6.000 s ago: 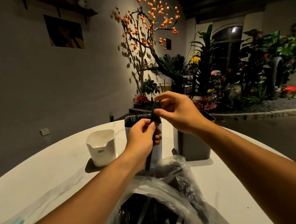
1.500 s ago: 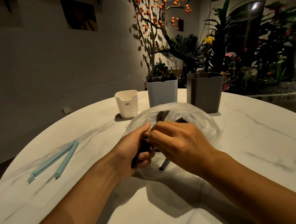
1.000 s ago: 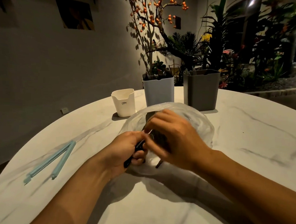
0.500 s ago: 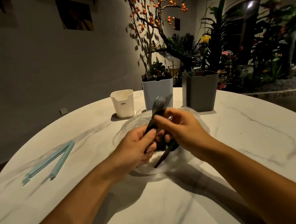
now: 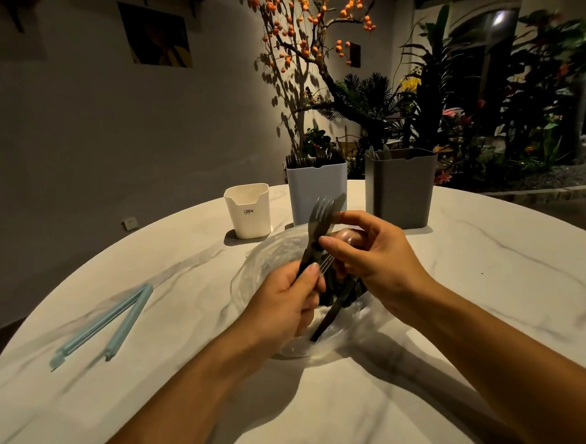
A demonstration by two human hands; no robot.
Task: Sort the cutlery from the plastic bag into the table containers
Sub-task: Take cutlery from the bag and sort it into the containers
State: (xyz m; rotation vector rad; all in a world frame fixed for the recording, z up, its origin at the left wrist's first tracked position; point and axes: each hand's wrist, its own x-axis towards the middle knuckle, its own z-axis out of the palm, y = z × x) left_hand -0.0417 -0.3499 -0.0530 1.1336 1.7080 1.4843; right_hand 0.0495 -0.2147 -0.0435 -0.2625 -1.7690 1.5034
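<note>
Sorting step: left hand (image 5: pixel 285 302) grips a fork (image 5: pixel 316 228), right hand (image 5: pixel 371 257) pinches its neck; next, seat it in the pale blue container (image 5: pixel 315 192)

Probably a restaurant or café patio at night: a round marble-look table (image 5: pixel 487 268), cutlery holders at twelve o'clock, a spotlit orange-berried ornamental tree (image 5: pixel 310 34), dense potted tropical plants (image 5: pixel 497 107) at one o'clock, framed picture (image 5: pixel 157 35) at eleven.
</note>
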